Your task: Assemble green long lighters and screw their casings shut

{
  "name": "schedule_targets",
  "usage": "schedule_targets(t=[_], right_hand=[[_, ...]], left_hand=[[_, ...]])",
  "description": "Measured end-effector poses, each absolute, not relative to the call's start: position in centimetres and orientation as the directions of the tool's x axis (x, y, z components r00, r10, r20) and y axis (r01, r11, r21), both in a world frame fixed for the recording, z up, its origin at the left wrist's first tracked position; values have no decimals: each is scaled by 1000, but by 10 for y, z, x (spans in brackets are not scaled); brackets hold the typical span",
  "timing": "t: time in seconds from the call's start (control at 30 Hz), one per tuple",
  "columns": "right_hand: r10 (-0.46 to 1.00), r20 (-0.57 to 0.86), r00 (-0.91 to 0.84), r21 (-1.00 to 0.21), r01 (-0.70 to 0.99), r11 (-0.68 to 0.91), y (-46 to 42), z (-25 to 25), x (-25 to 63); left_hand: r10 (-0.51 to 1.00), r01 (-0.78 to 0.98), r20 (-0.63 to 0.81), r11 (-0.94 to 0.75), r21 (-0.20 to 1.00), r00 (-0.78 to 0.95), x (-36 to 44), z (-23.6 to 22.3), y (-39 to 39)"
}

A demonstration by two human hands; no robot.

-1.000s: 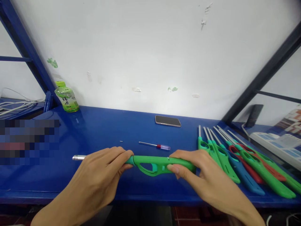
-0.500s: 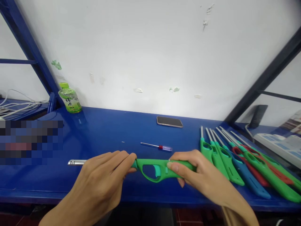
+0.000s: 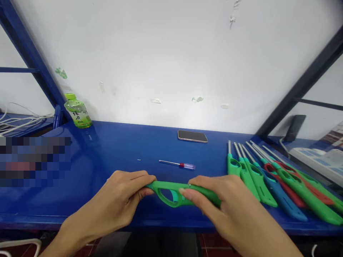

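Note:
A green long-necked gas lighter [image 3: 167, 185] lies crosswise between my two hands, above the front of the blue table. My left hand [image 3: 122, 196] is closed round its neck end, hiding nearly all of the metal tube. Round the green handle, my right hand [image 3: 222, 200] is closed, with the thumb lying along the side just past the trigger loop. The teal trigger shows inside the loop. Beyond the hands lies a screwdriver [image 3: 178, 164] with a clear purple and red handle. A tiny metal pin [image 3: 138, 160] lies left of it.
Several green, blue and red lighters [image 3: 270, 178] lie side by side at the right. A phone [image 3: 192, 136] rests near the wall, and a green tea bottle [image 3: 78, 111] stands at the back left. Blue frame posts [image 3: 300, 85] rise at both sides of the table [image 3: 120, 142].
My left hand has turned and now covers the metal tube that stuck out before. My right thumb has shifted left towards the trigger, and the lighter has tilted slightly.

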State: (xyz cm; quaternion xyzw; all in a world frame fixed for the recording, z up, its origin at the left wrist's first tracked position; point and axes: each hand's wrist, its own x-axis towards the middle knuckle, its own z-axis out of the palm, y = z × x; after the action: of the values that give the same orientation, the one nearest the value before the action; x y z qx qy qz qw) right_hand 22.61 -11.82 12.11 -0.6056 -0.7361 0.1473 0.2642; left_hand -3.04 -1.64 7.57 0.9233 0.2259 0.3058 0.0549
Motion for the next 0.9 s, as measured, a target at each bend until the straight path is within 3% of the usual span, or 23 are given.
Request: schedule_targets(t=[0.13, 0.33, 0.43, 0.63, 0.9], right_hand=[[985, 141, -103, -572, 803, 166, -115, 121, 238], [986, 109, -128, -672, 722, 168, -107, 117, 254], [982, 180, -54, -692, 702, 165, -102, 115, 257], [899, 426, -96, -736, 541, 407, -98, 107, 252], [884, 423, -201, -707, 537, 461, -94, 102, 234]], left_hand=[[455, 389, 505, -890, 238, 733, -27, 74, -16], [425, 405, 614, -896, 181, 665, -34, 80, 0], [474, 435, 606, -873, 223, 639, -40, 85, 4], [471, 467, 603, -866, 177, 644, -40, 85, -9], [483, 456, 532, -869, 193, 695, -35, 84, -9]])
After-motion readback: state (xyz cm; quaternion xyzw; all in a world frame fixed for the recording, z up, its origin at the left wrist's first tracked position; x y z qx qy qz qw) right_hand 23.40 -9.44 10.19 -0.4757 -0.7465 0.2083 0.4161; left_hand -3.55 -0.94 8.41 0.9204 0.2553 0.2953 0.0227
